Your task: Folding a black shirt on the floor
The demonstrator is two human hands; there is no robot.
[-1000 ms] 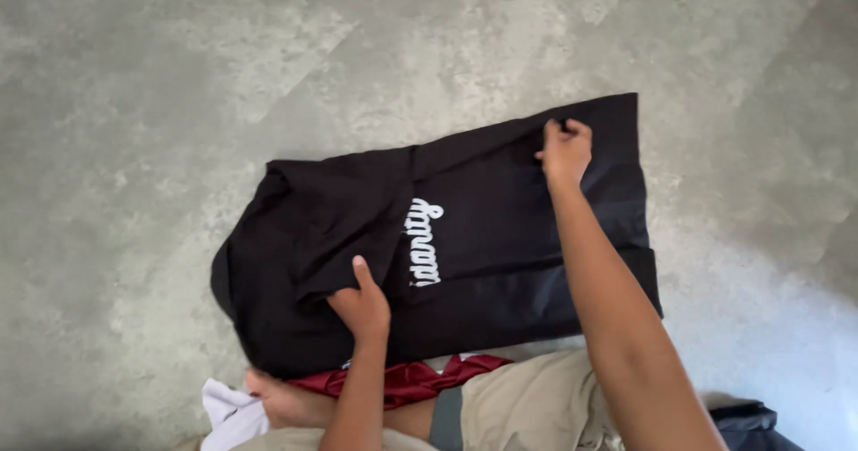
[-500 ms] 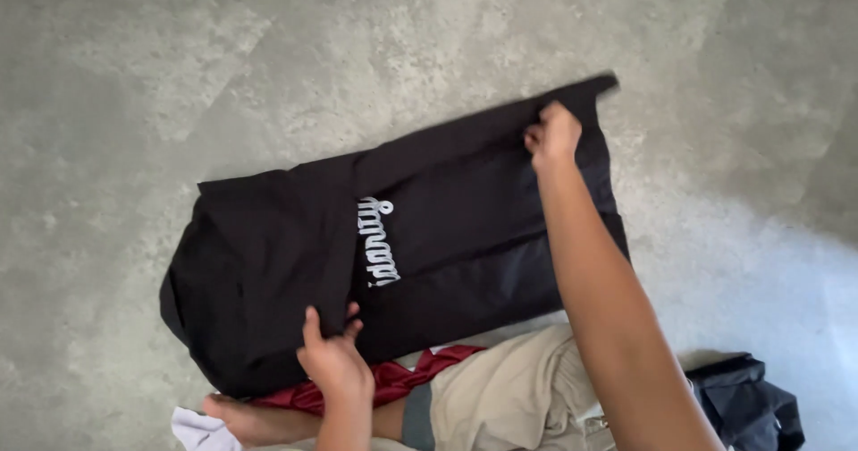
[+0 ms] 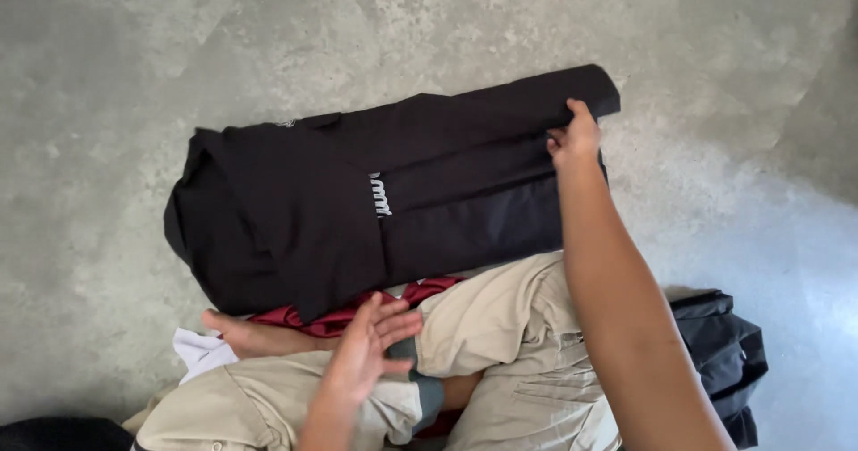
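Note:
A black garment (image 3: pixel 304 201) with a white print lies folded on the grey concrete floor in front of me. My right hand (image 3: pixel 575 136) reaches out to its far right end and pinches a folded edge of the cloth. My left hand (image 3: pixel 368 344) hovers with fingers spread over my lap, just below the garment's near edge, holding nothing. A dark red cloth (image 3: pixel 344 312) peeks out between the garment and my legs.
My legs in beige trousers (image 3: pixel 500 326) are folded on the floor, one bare foot (image 3: pixel 234 330) showing. A white cloth (image 3: pixel 201 353) lies by the foot. Another dark garment (image 3: pixel 724 353) sits bunched at the right.
The near side of the black garment has been folded over, narrowing it. My left hand has let go and pulled back toward my lap. My right hand stays at the far end.

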